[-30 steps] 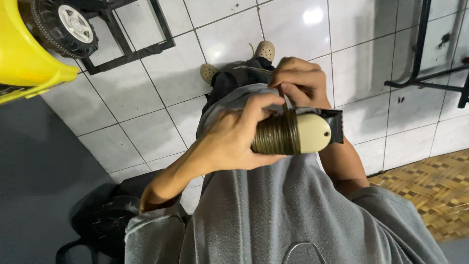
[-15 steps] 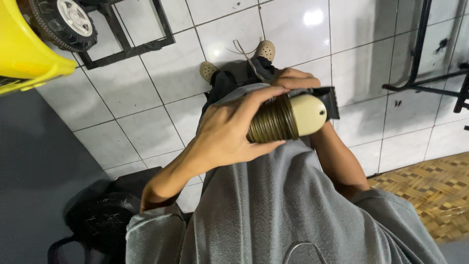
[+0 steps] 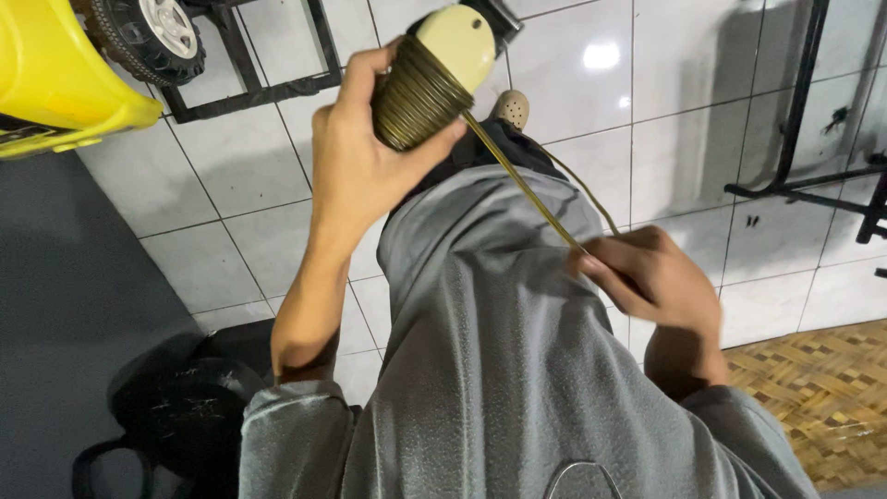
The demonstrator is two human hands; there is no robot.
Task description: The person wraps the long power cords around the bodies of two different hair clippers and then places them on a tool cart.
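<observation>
My left hand (image 3: 356, 171) is raised in front of me, gripping a cream-coloured electric clipper (image 3: 457, 42) with a black head. An olive-brown cord (image 3: 411, 97) is wound in tight coils around its body. One length of the cord (image 3: 522, 185) runs taut from the coils down to my right hand (image 3: 661, 282), which pinches it between thumb and fingers near my waist. A slack loop of cord hangs beside the taut part. My grey shirt (image 3: 499, 370) fills the lower middle, and one beige shoe (image 3: 511, 108) shows below the clipper.
White floor tiles (image 3: 231, 240) lie under me. At the top left are a yellow plastic ride-on toy (image 3: 55, 83) with a black wheel (image 3: 152, 32) and a black metal frame (image 3: 249, 92). A black metal stand (image 3: 804, 139) is on the right, a woven mat (image 3: 813, 397) lower right, a black bag (image 3: 176, 416) lower left.
My left hand lifted the clipper up and away from my body. My right hand left the clipper and drew a length of cord off the coils, down to my waist.
</observation>
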